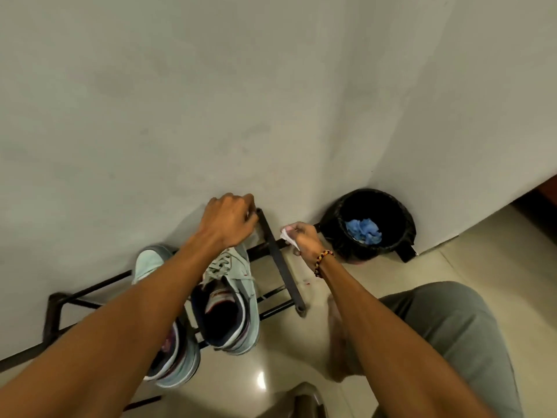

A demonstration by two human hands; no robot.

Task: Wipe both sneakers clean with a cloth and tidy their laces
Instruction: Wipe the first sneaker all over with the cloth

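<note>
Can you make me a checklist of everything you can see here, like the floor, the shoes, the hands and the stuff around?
Surface: glossy pale tiled floor.
Job's things: two pale green sneakers side by side on a low black metal rack; small white cloth.
Clutter: black bin with crumpled blue material inside.
Grips: left hand curled at the toe of the right-side sneaker and the rack's top bar; what it grasps is hidden. Right hand pinches the cloth; beaded bracelet on its wrist.
Cables: nothing seen.
Surroundings: plain grey wall; person's grey-trousered knee.
</note>
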